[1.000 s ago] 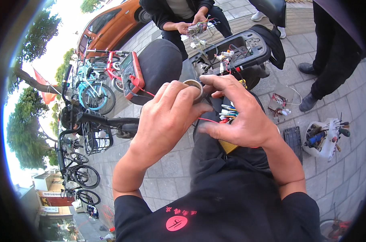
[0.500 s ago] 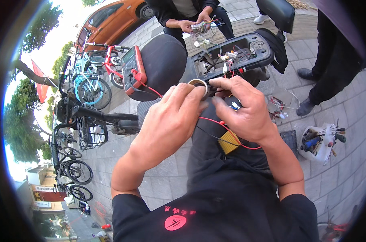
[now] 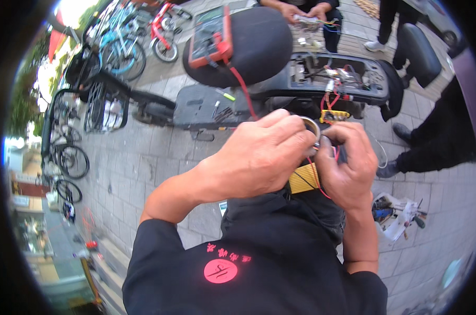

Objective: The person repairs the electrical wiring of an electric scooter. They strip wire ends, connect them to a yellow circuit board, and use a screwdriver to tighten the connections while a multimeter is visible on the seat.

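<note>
My left hand [image 3: 267, 152] is closed around a roll of tape [image 3: 312, 127], its pale ring-shaped core showing beyond the fingers. Close beside it, my right hand [image 3: 351, 165] is pinched, thumb against forefinger; what lies between the tips is hidden. Thin red and black wires [image 3: 315, 173] run below the hands, over a yellow ribbed box [image 3: 304, 179] by my lap. Just beyond my right hand, a yellow part [image 3: 334, 115] hangs on red wires from the opened scooter body [image 3: 377, 86]. A red-framed multimeter [image 3: 210, 39] rests on the scooter seat [image 3: 261, 44], its red lead coming toward my hands.
A co-worker's hands [image 3: 306, 11] hold a wired part behind the scooter. Small tools [image 3: 225, 113] lie on its footboard [image 3: 191, 105]. Right, a person in dark trousers [image 3: 435, 126] stands near a white bag of tools [image 3: 398, 215]. Parked bicycles [image 3: 123, 52] stand left.
The view has shifted, so the scooter sits farther right. Both hands, still close together with the tape roll, are now nearer my lap and away from the opened compartment.
</note>
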Available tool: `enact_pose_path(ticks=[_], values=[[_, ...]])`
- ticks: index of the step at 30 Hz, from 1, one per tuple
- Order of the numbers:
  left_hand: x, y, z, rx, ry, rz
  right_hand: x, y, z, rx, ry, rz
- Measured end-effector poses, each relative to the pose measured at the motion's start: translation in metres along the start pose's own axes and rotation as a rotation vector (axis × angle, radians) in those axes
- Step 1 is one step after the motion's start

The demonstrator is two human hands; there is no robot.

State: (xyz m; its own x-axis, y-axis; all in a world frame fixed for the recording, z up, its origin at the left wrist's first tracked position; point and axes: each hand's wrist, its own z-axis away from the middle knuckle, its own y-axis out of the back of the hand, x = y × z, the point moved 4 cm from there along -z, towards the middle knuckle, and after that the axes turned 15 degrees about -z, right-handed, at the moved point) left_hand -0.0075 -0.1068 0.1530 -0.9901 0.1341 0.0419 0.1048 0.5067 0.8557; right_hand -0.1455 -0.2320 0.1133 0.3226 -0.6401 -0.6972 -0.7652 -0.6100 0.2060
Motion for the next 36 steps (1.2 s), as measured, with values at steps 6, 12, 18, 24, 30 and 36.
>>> enact_pose_path(ticks=[6, 12, 18, 24, 30, 36], values=[[0.019, -0.011, 0.048, -0.284, -0.086, 0.36, 0.093, 0.069, 0.01, 0.335, -0.477, -0.077], [-0.176, -0.066, 0.2, 0.056, 0.886, 0.293, 0.116, 0.094, 0.076, 0.239, -0.667, -0.036], [-0.362, -0.186, 0.344, -0.206, 1.126, 0.035, 0.105, 0.093, 0.076, 0.241, -0.701, 0.02], [-0.416, -0.251, 0.39, -0.072, 1.284, 0.185, 0.111, 0.08, 0.075, 0.271, -0.735, -0.073], [-0.383, -0.214, 0.358, 0.176, 1.104, -0.163, 0.135, 0.056, 0.051, 0.053, -0.799, 0.008], [-0.268, -0.18, 0.275, 0.555, 1.375, 0.218, 0.16, 0.013, 0.021, -0.067, -0.599, 0.246]])
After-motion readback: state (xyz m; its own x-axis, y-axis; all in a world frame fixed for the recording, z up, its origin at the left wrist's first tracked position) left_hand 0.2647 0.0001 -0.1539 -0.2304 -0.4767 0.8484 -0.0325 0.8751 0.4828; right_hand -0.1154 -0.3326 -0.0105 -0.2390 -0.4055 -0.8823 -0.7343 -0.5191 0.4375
